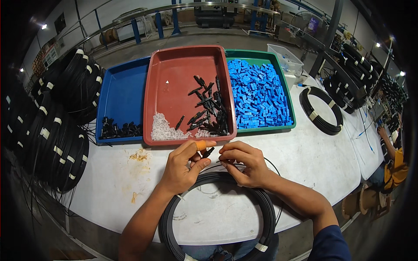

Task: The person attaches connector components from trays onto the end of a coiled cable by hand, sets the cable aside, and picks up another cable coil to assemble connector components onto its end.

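Observation:
My left hand (pixel 179 170), with an orange cover on one finger, pinches a small black connector (pixel 208 152) between thumb and fingers. Close to its right, the fingertips of my right hand (pixel 249 164) are closed on a thin black cable (pixel 275 167). A small gap separates the two hands. Below them lies a coil of black cable (pixel 269 213), tied with pale bands, partly on the table and reaching over its near edge. Beyond my hands, a red tray (pixel 176 65) holds black connectors (pixel 208 106) and small clear-white pieces (pixel 163 129).
A blue tray (pixel 126 80) with small black parts and a green tray (pixel 292 117) full of blue clips flank the red one. Coil stacks (pixel 65 126) crowd the left. Another coil (pixel 337 115) lies right, near a clear bin (pixel 285 58). A person in orange (pixel 396 169) is far right.

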A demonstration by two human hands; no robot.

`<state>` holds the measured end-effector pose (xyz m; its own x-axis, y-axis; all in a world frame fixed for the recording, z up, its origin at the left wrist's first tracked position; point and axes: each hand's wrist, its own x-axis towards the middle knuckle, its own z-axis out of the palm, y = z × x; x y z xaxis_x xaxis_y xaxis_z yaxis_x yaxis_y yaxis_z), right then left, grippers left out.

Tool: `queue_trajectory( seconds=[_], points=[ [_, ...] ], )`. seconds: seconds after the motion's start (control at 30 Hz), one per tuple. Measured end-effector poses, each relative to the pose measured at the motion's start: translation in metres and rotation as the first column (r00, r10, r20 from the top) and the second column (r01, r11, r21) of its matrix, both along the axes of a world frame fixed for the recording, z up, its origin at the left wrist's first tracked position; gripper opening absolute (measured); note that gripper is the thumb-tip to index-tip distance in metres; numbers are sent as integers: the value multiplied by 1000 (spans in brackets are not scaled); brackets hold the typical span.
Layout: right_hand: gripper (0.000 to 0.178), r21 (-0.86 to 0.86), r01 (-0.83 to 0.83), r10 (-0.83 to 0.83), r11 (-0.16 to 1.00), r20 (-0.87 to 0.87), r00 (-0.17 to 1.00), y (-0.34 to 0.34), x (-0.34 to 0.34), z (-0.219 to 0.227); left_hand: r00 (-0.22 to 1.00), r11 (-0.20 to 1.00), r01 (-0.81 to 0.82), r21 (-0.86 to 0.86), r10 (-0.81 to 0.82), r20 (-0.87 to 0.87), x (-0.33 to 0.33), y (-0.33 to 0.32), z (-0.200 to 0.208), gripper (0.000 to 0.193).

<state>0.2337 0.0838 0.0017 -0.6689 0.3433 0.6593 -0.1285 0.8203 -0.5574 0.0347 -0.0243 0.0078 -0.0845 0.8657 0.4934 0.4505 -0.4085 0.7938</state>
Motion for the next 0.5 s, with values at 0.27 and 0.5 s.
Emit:
queue_trajectory(
  seconds=[0.27, 0.5],
  points=[
    [25, -18, -36, 37, 999, 45, 998, 1, 1, 0, 995, 999, 7, -51, -3, 96, -2, -1, -6, 30],
    [28, -2, -55, 55, 998, 46, 997, 3, 1, -2, 979, 994, 35, -100, -14, 204, -4, -1, -13, 27]
  ],
)
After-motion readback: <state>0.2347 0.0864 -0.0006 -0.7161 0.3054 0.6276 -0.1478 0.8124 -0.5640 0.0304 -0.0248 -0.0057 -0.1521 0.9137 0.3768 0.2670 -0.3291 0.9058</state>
